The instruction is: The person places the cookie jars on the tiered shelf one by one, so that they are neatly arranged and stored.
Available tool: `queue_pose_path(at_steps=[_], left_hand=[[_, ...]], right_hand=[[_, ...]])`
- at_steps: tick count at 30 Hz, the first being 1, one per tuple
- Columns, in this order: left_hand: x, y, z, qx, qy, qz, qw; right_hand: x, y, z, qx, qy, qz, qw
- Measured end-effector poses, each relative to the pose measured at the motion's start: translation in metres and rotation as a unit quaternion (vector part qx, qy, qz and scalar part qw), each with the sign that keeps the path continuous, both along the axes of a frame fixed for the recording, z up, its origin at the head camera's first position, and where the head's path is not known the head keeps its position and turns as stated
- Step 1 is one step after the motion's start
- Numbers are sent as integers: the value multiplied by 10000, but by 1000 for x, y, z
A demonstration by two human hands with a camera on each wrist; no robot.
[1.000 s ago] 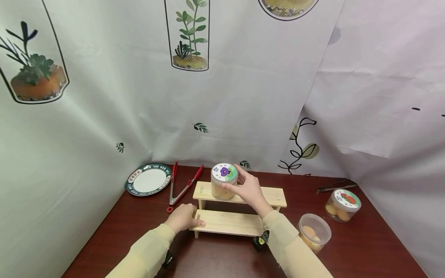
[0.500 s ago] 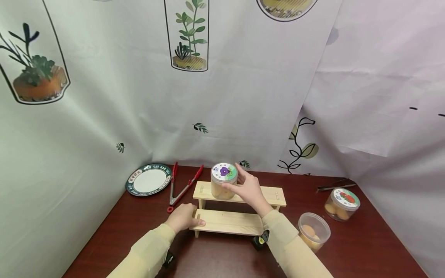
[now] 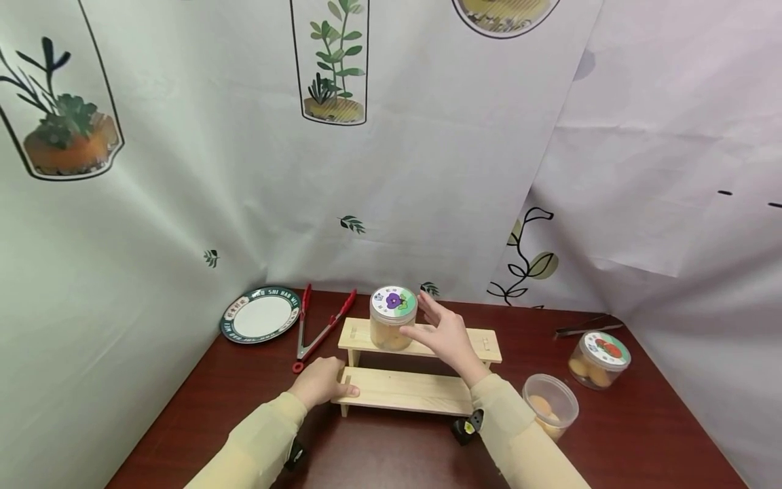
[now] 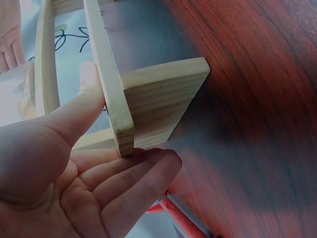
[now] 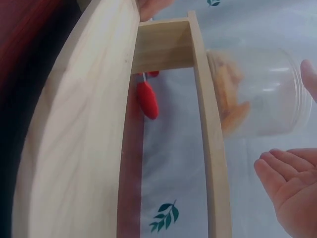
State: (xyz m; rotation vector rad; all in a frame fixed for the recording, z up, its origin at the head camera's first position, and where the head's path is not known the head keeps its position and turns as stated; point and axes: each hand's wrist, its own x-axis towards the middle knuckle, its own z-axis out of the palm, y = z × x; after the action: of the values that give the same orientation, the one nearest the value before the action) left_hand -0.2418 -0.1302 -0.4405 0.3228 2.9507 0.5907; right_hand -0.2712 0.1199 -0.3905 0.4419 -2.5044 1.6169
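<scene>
A two-step wooden stand (image 3: 406, 390) sits on the dark red table. My left hand (image 3: 320, 382) grips the left end of its lower step; in the left wrist view, the thumb lies along one face of the board (image 4: 119, 111) and the fingers are at its other edge. On the upper step stands a clear round jar (image 3: 391, 334) with a purple flower on its lid and yellowish pieces inside. Just right of the jar, my right hand (image 3: 451, 343) is held with fingers spread. A gap shows between that hand (image 5: 297, 183) and the jar (image 5: 270, 94) in the right wrist view.
Left of the stand lie red-handled tongs (image 3: 334, 322) and a green-rimmed plate (image 3: 231, 331). To the right are an open jar (image 3: 551, 407) of round cookies, a jar with a tomato-pictured lid (image 3: 600, 361) and slim metal tongs (image 3: 586, 327). A patterned cloth hangs behind.
My right hand has let go of the flower-lidded jar and drawn slightly to the right. The jar stays on the upper step. My left hand keeps its grip on the stand.
</scene>
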Motion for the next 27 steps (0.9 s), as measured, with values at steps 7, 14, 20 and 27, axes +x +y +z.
queue_pose_path(at_steps=[7, 14, 20, 27], left_hand=[[1, -1, 0, 30, 38, -24, 10000], [0, -1, -1, 109, 28, -69, 9999], [-1, -1, -1, 131, -15, -33, 9999], [0, 0, 0, 45, -61, -27, 10000]], right_hand=[[4, 17, -3, 31, 75, -115, 9999], [8, 32, -5, 5, 18, -234, 9997], [12, 43, -7, 110, 18, -325, 9994], [16, 60, -9, 173, -28, -402, 9990]])
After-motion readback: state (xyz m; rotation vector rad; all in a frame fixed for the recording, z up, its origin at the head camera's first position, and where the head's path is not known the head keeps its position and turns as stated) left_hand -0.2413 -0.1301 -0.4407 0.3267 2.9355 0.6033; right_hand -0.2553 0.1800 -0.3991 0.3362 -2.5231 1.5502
